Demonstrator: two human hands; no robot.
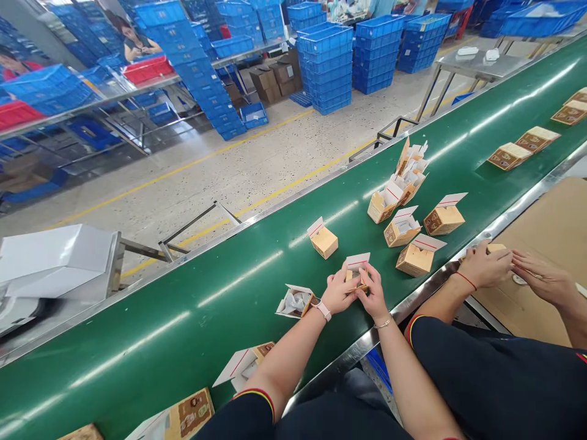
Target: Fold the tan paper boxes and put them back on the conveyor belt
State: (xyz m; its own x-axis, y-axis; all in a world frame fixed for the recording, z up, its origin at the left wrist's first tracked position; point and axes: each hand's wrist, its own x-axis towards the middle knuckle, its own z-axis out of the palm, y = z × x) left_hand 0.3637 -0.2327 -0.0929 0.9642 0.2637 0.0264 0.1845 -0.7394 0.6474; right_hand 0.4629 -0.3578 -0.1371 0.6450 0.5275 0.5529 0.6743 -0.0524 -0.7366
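Observation:
My left hand (338, 291) and my right hand (373, 294) both grip one small tan carton (356, 269) with a white flap standing up, on the green conveyor belt (220, 305). An open carton with white contents (296, 301) lies just left of my left wrist. Another open carton (323, 239) stands a little beyond my hands. More open cartons (415, 256) sit to the right of them.
A co-worker's hands (509, 272) work at a brown board to my right, across the belt's metal edge (413, 299). A cluster of open cartons (408, 177) and closed ones (523, 146) lie further along. Stacked blue crates (328, 67) stand beyond the floor.

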